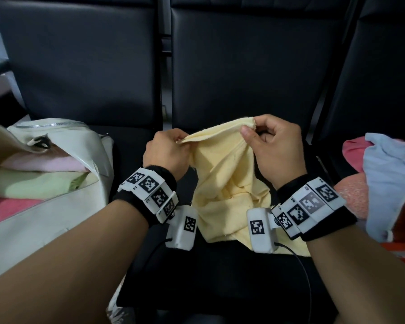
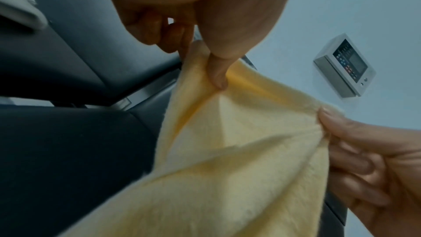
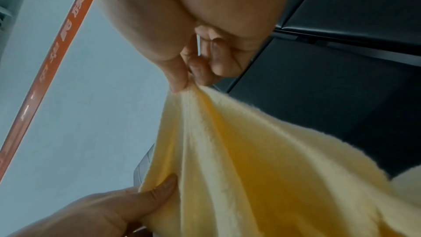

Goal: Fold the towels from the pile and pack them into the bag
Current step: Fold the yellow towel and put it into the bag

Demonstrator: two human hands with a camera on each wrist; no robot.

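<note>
A pale yellow towel (image 1: 222, 183) hangs crumpled between both hands above the black seat (image 1: 220, 272). My left hand (image 1: 168, 153) pinches its upper edge on the left; in the left wrist view the thumb (image 2: 216, 71) presses the yellow towel (image 2: 227, 168). My right hand (image 1: 274, 146) pinches the top right corner between thumb and forefinger, also seen in the right wrist view where the fingertips (image 3: 182, 82) grip the yellow towel (image 3: 250, 168). The cream bag (image 1: 63, 202) lies open at the left, with folded pink, green and red towels (image 1: 33, 183) inside.
A pile of towels (image 1: 384, 183), light blue, pink and red, lies on the seat at the right. Black seat backs (image 1: 243, 66) rise behind. A wall panel (image 2: 346, 64) shows in the left wrist view. Cables run from the wrist cameras over the seat.
</note>
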